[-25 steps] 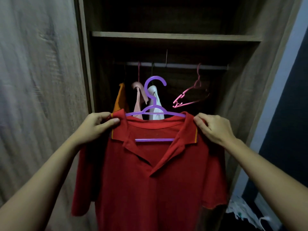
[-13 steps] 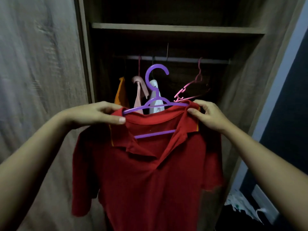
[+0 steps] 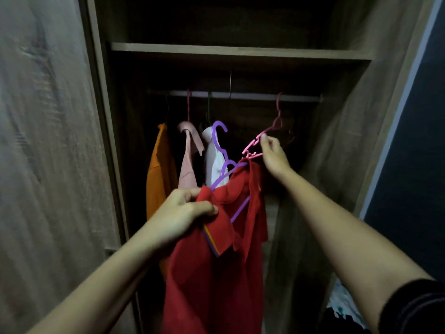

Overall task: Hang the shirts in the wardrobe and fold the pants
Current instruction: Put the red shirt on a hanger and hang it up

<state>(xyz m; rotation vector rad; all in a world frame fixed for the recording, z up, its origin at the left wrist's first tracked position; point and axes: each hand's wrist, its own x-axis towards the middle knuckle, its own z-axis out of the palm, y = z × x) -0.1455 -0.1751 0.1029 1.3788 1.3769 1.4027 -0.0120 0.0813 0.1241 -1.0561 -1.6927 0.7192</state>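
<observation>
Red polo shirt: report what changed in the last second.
The right hand let go of the red polo shirt and rose to pinch the empty pink plastic hanger. The purple plastic hanger tilted, right end up. The left hand kept its grip; hung garments unchanged.

Up above both hands, the rail [image 3: 240,95] runs across the wardrobe [image 3: 337,153], tucked just under the wooden shelf [image 3: 240,50]. Three garments hang off it beyond the left hand [image 3: 183,210], which grips the red shirt [image 3: 216,273]: an orange shirt [image 3: 159,169] up to its left, a pink shirt [image 3: 189,165] next, a white shirt [image 3: 214,165] straight past the knuckles. Further right, an empty pink hanger [image 3: 277,124] dangles tilted from the rail, and the right hand [image 3: 273,155] pinches its lower arm.
</observation>
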